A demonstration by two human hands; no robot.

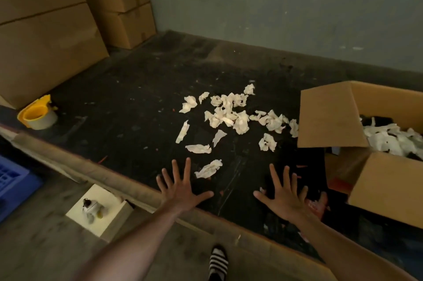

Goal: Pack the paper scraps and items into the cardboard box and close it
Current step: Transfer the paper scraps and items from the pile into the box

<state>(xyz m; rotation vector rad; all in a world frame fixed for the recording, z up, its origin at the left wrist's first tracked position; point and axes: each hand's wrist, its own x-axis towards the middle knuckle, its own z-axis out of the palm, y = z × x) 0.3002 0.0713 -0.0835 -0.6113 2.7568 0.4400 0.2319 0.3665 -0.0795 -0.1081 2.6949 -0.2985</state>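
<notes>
Several crumpled white paper scraps [231, 116] lie scattered on the dark table top [137, 106]. At the right stands an open cardboard box [389, 180] with its flaps up; white scraps and dark items lie inside it. My left hand [180, 187] is flat, fingers spread, near the table's front edge, just left of one scrap [209, 169]. My right hand [289, 196] is also spread flat on the table, close to the box's left side. Neither hand holds anything.
A tape roll on a yellow dispenser [37, 116] sits at the table's left edge. Large closed cardboard boxes [45, 29] are stacked at the back left. Below the table are a blue crate [11, 180], a small white box with a toy [96, 209], and my striped shoe [218, 262].
</notes>
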